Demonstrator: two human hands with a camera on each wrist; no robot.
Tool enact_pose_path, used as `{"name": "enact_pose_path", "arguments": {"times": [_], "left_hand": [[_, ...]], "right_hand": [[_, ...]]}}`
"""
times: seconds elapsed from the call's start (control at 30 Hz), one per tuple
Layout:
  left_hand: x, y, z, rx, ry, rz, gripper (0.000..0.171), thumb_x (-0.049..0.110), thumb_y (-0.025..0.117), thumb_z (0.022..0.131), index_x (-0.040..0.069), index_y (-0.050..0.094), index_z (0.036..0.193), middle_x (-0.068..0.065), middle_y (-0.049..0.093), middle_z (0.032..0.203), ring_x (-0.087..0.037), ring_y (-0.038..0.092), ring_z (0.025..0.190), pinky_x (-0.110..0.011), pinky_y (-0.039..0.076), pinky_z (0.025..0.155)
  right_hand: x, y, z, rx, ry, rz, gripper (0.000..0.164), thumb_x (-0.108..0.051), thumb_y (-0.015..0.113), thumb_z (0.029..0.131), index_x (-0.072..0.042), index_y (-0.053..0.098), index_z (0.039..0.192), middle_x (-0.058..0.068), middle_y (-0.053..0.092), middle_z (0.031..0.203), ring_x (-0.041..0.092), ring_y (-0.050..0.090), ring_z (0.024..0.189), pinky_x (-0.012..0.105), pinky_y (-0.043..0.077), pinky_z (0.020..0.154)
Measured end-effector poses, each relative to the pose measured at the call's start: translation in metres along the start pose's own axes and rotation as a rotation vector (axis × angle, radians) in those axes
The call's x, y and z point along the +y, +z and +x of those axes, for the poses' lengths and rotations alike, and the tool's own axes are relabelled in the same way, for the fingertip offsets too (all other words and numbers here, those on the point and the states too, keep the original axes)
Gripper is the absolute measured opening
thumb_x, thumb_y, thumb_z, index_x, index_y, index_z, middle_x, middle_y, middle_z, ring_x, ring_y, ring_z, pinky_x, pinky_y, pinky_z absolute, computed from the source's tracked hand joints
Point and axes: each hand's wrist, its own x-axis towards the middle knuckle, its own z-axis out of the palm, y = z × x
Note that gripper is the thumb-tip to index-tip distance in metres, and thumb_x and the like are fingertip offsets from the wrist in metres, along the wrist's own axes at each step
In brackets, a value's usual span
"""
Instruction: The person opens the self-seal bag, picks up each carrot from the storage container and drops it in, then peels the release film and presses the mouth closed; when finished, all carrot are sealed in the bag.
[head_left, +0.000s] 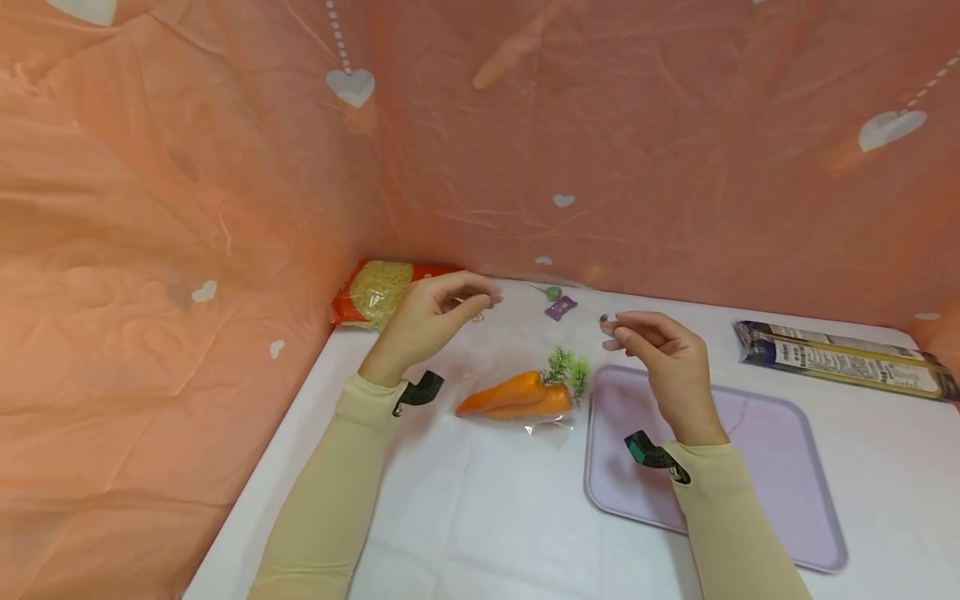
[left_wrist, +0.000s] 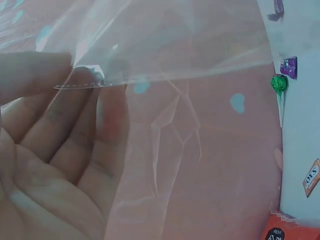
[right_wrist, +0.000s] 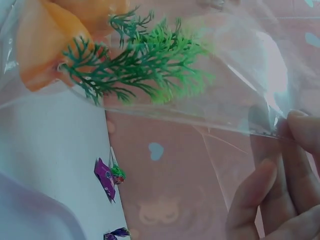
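Observation:
A clear plastic bag (left_wrist: 165, 125) stretches between both hands, its top edge level with the fingertips. My left hand (head_left: 442, 312) pinches one end of that edge between thumb and fingers. At the other end, my right hand (head_left: 671, 354) pinches the bag, as the right wrist view shows with the fingers (right_wrist: 300, 132). Inside the bag lie orange carrots (head_left: 517, 396) with feathery green tops (right_wrist: 145, 65). Much of the film is hard to make out in the head view.
A lilac tray (head_left: 780, 467) lies under my right forearm. Behind the hands are a purple-wrapped candy (head_left: 561, 308), a green lollipop (head_left: 553, 292) and an orange-wrapped sweet (left_wrist: 311, 177). A red pasta bag (head_left: 367, 292) sits back left, a long spaghetti pack (head_left: 847, 358) right. Orange cloth (head_left: 637, 167) hangs behind.

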Motion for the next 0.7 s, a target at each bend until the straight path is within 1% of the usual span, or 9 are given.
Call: {"name": "enact_pose_path", "arguments": {"times": [0.07,0.13,0.23,0.3,0.4,0.47,0.6,0.7], "left_hand": [[0.008,0.000,-0.001,0.005,0.011,-0.008,0.017,0.017,0.064,0.100,0.022,0.073,0.114,-0.001,0.075,0.110,-0.013,0.070,0.095,-0.036,0.060,0.086],[0.015,0.000,-0.002,0.009,0.021,-0.043,0.019,0.010,0.063,0.099,0.015,0.073,0.114,-0.008,0.075,0.110,-0.019,0.071,0.095,-0.042,0.060,0.087],[0.011,0.000,-0.001,0.010,0.037,-0.096,0.018,0.004,0.062,0.098,0.009,0.074,0.112,-0.011,0.074,0.108,-0.028,0.072,0.093,-0.051,0.059,0.087],[0.005,0.000,0.000,0.020,0.040,-0.104,0.018,0.002,0.063,0.098,0.008,0.075,0.110,-0.010,0.075,0.106,-0.032,0.072,0.091,-0.053,0.058,0.086],[-0.006,0.000,0.002,0.036,0.041,-0.093,0.017,0.003,0.064,0.097,0.011,0.077,0.104,-0.005,0.076,0.103,-0.029,0.072,0.089,-0.048,0.060,0.084],[-0.010,0.000,0.003,0.042,0.050,-0.086,0.018,0.002,0.065,0.096,0.014,0.079,0.098,-0.002,0.076,0.102,-0.024,0.072,0.090,-0.043,0.061,0.083],[-0.015,-0.001,0.003,0.035,0.068,-0.072,0.021,0.002,0.065,0.096,0.016,0.080,0.091,0.000,0.076,0.102,-0.016,0.072,0.094,-0.033,0.061,0.082],[-0.016,-0.001,0.003,0.012,0.061,-0.060,0.019,0.006,0.065,0.097,0.018,0.080,0.091,0.002,0.076,0.103,-0.013,0.071,0.095,-0.030,0.060,0.083]], "right_hand": [[0.000,0.000,0.000,-0.007,-0.010,0.010,0.033,-0.011,0.071,0.094,0.005,0.067,0.122,0.007,0.077,0.108,0.020,0.074,0.084,0.027,0.053,0.077],[-0.001,-0.001,0.000,-0.016,-0.022,0.013,0.033,-0.010,0.070,0.094,0.007,0.066,0.122,0.008,0.077,0.108,0.020,0.074,0.084,0.026,0.053,0.077],[-0.001,-0.001,0.000,-0.027,-0.047,0.014,0.032,-0.009,0.070,0.094,0.011,0.066,0.119,0.008,0.078,0.108,0.020,0.074,0.085,0.025,0.053,0.077],[-0.001,-0.002,-0.001,-0.031,-0.066,0.012,0.029,-0.009,0.069,0.095,0.011,0.068,0.116,0.008,0.078,0.108,0.020,0.075,0.086,0.025,0.054,0.077],[0.000,-0.004,-0.001,-0.043,-0.087,0.019,0.025,-0.007,0.067,0.096,0.012,0.070,0.111,0.008,0.078,0.109,0.020,0.075,0.088,0.026,0.054,0.079],[0.000,-0.005,-0.001,-0.050,-0.096,0.018,0.023,-0.006,0.066,0.096,0.014,0.071,0.107,0.008,0.077,0.110,0.021,0.074,0.092,0.026,0.055,0.081],[0.000,-0.009,-0.002,-0.061,-0.094,-0.030,0.021,-0.006,0.066,0.097,0.014,0.072,0.100,0.007,0.077,0.111,0.021,0.071,0.107,0.023,0.057,0.089],[-0.001,-0.012,-0.004,-0.083,-0.087,-0.057,0.021,-0.008,0.065,0.097,0.012,0.073,0.100,0.005,0.077,0.111,0.020,0.071,0.108,0.024,0.057,0.091]]}}
